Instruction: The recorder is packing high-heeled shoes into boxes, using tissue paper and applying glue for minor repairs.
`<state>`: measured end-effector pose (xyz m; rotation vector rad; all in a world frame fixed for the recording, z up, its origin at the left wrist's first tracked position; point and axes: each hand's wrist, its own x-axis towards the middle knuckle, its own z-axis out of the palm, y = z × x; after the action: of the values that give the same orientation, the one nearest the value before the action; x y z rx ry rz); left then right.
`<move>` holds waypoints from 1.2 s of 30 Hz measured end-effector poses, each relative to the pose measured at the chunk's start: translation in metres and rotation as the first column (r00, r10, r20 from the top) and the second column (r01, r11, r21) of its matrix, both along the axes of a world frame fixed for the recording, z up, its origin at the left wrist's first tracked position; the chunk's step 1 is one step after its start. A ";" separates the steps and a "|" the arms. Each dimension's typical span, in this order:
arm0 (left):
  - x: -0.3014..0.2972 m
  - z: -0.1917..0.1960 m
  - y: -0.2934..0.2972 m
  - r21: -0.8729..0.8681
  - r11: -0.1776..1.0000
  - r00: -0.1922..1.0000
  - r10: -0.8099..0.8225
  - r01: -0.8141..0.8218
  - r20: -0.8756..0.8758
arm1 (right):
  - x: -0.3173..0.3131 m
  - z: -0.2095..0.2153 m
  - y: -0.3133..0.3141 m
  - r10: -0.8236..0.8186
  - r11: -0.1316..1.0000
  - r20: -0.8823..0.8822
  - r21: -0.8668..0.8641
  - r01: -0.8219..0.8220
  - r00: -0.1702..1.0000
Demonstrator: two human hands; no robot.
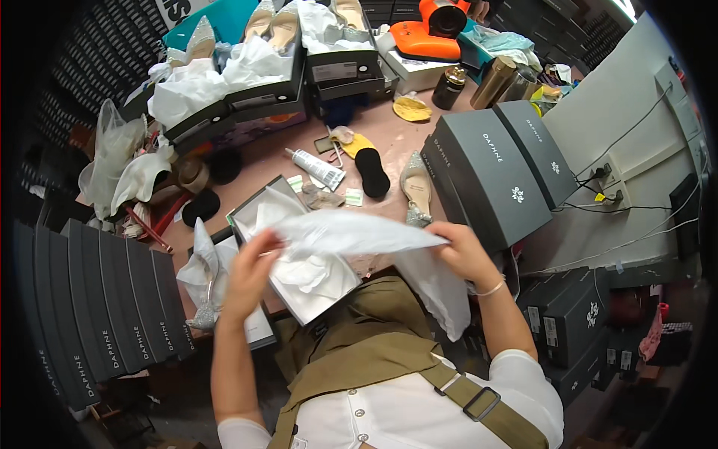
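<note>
A sheet of white tissue paper [351, 230] stretches between my two hands above an open shoe box [351, 288]. My left hand [254, 266], slightly blurred, pinches the sheet's left end. At the other end, my right hand [462, 254] grips it, and part of the paper hangs down toward my lap. More crumpled white tissue [310, 275] lies inside the box. Just beyond my right hand, a glittery silver shoe [416, 187] rests on the table. Another glittery shoe [206, 318] with tissue around it lies left of my left hand, over a second box part.
Closed dark shoe boxes [486, 176] stand at the right, with a row of boxes [112, 307] at the left. Open boxes of shoes [262, 75] line the back. A glue tube [318, 168], a black insole-shaped pad [372, 172] and an orange device [426, 41] sit on the table [277, 153].
</note>
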<state>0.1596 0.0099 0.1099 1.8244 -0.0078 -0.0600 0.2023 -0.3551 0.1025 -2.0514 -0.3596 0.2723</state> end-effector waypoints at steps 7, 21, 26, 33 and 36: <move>0.150 -0.173 -0.227 -0.521 0.853 0.750 -0.368 0.036 -0.550 | -0.016 0.015 -0.053 -0.416 0.909 0.035 0.062 0.413 0.909; -0.057 -0.030 -0.029 -0.876 0.482 0.685 -0.641 0.009 -0.346 | 0.031 0.005 0.073 0.441 0.793 0.522 -0.607 -0.045 0.731; -0.138 -0.071 0.008 -0.867 0.496 0.611 -0.677 -0.033 -0.411 | -0.023 -0.013 0.177 0.828 0.543 0.242 -0.570 -0.617 0.505; -0.143 -0.095 -0.034 -0.817 0.497 0.813 -0.320 -0.293 -0.487 | -0.064 -0.013 0.184 0.809 0.555 0.028 -0.364 -0.748 0.587; -0.135 -0.102 -0.043 -0.798 0.470 0.846 -0.175 -0.378 -0.504 | -0.061 0.000 0.163 0.740 0.658 -0.074 -0.129 -0.742 0.669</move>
<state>0.0241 -0.0330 0.0082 0.6693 0.4105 -0.4034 0.1411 -0.1918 0.1022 -1.9397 -1.2151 0.8362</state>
